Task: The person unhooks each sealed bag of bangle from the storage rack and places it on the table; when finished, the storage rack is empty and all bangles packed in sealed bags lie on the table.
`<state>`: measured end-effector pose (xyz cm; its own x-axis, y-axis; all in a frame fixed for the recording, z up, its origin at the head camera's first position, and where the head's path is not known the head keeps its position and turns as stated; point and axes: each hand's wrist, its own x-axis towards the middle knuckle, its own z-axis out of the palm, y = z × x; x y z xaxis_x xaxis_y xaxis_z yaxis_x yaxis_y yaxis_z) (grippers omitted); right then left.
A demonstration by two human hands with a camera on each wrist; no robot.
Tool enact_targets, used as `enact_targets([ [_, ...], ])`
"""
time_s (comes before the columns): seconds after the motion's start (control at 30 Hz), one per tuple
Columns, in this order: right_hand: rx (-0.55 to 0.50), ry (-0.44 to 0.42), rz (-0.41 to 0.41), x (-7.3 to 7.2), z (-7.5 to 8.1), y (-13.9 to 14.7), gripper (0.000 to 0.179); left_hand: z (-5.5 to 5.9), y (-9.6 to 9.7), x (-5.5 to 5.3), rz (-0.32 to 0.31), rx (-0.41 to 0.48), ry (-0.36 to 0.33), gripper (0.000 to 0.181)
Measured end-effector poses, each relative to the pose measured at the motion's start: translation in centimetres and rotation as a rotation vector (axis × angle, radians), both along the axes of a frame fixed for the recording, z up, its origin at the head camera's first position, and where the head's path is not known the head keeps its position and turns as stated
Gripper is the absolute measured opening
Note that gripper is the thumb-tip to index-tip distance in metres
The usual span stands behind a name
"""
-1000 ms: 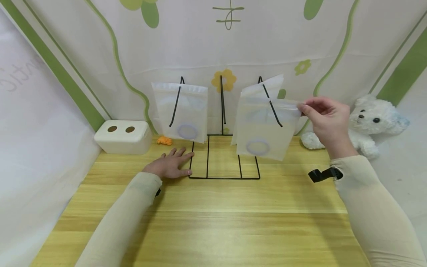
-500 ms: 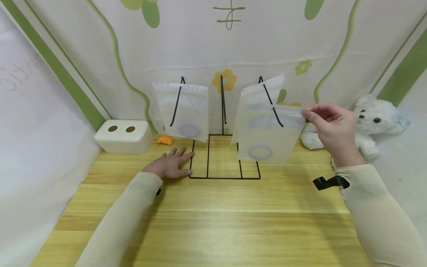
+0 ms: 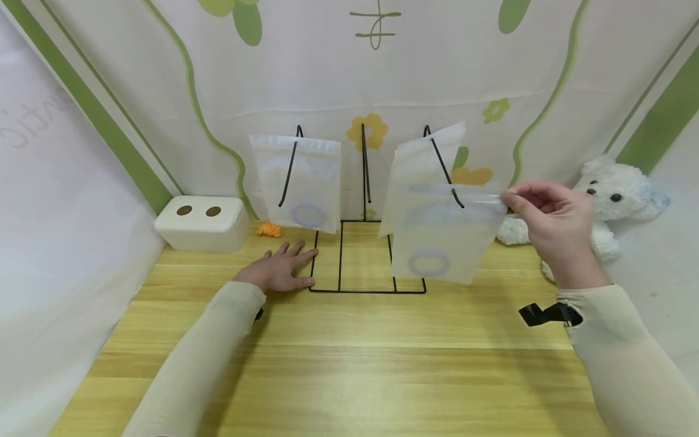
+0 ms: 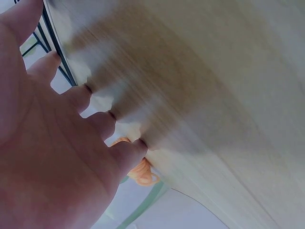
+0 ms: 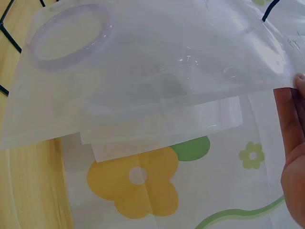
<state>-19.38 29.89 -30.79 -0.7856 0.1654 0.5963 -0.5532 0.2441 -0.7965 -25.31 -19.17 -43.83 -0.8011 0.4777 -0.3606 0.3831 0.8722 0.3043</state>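
Observation:
In the head view my right hand (image 3: 559, 233) pinches the upper right corner of a translucent zip bag (image 3: 442, 233) marked with a pale purple ring (image 3: 429, 263). The bag hangs near the tip of the right hook (image 3: 441, 159) of a black wire rack (image 3: 367, 292). More zip bags (image 3: 406, 164) hang behind it on that hook. Others (image 3: 297, 176) hang on the left hook. My left hand (image 3: 278, 271) lies palm down, fingers spread, on the table, thumb and index finger at the rack base's left side. The right wrist view shows the pinched bag (image 5: 152, 57) from close by.
A white box (image 3: 202, 224) with two round holes stands at the back left. An orange thing (image 3: 269, 230) lies beside it. A white plush bear (image 3: 614, 194) sits behind my right hand. The rack's middle hook (image 3: 365, 164) carries no bag. A patterned curtain closes the back.
My right hand has moved down and to the right, drawing the front bag along the right hook towards its tip, away from the bags behind. The left hand stays in place.

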Motion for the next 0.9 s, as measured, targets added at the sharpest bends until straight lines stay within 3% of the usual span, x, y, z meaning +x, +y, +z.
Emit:
enact_targets([
  [0.33, -0.076, 0.01, 0.053, 1.1, -0.5, 0.0, 0.014, 0.1, -0.1, 0.0, -0.001, 0.015, -0.014, 0.083],
  [0.77, -0.194, 0.189, 0.2, 2.3, -0.7, -0.3, 0.013, 0.0, 0.0, -0.1, 0.006, 0.01, -0.008, 0.081],
  [0.9, -0.205, 0.173, 0.182, 2.9, -0.5, -0.2, 0.013, 0.1, 0.0, -0.1, 0.004, 0.013, -0.009, 0.081],
])
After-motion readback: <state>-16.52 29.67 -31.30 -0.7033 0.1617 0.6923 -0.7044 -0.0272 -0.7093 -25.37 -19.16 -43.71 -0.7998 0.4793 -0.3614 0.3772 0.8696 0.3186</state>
